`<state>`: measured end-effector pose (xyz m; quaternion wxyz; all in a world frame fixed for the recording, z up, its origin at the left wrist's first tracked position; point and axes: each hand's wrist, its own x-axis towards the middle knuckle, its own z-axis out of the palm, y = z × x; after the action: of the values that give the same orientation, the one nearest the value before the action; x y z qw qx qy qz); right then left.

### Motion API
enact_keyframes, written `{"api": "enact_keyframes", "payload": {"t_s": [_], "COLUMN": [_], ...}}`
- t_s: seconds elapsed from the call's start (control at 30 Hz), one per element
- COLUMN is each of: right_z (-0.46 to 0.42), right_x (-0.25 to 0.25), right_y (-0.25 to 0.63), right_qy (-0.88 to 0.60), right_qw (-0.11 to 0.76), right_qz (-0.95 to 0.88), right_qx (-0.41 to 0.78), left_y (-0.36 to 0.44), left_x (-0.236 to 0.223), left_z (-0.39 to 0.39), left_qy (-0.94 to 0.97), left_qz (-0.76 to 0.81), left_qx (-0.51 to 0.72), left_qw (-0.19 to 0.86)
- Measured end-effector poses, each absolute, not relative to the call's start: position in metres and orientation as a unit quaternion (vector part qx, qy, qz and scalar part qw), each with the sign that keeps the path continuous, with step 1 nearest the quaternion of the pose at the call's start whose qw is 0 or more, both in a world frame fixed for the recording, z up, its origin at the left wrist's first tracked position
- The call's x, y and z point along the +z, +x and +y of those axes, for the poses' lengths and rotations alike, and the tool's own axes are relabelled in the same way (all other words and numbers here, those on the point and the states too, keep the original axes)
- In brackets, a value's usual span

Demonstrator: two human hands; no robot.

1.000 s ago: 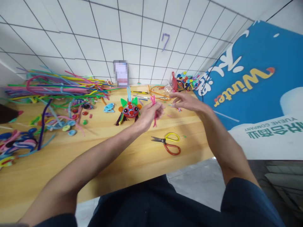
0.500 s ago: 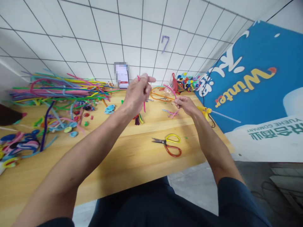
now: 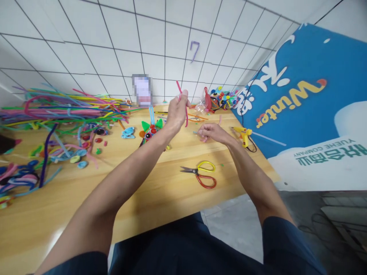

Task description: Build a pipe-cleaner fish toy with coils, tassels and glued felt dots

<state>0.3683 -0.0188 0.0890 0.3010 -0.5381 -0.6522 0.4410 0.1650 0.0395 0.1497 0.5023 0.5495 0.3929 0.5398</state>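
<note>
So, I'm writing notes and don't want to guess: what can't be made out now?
All in the head view:
Part of the toy: behind the left forearm.
Middle of the pink stem: hidden by the left hand.
What the right hand pinches, if anything: too small, blurred.
Phone screen: pixelated.
Dark object: cut off by the left edge.

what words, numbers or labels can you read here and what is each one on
"7", purple, on the tiled wall
"Winter", on the blue board
"YUEHE COMPANY", on the board's white lower part
Board's white and green characters: not clear enough to read
Phone screen: too blurred to read
</note>
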Motion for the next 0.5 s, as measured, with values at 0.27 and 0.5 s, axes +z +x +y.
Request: {"api": "enact_keyframes", "payload": {"t_s": [0.27, 0.5], "right_z": [0.000, -0.018], "right_x": [0.089, 0.089], "right_y": [0.396, 0.374], "right_qy": [-0.562, -0.572], "right_qw": [0.361, 0.314], "right_qz": [-0.664, -0.746], "right_qx": [0.337, 0.136], "left_y": [0.150, 0.202], "left_x": [0.126, 0.079], "left_z": [0.027, 0.019], "left_qy": [0.546, 0.463], "left_qz": [0.391, 0.419], "left_qx": [0.431, 0.305], "left_qw": [0.602, 0.719]}}
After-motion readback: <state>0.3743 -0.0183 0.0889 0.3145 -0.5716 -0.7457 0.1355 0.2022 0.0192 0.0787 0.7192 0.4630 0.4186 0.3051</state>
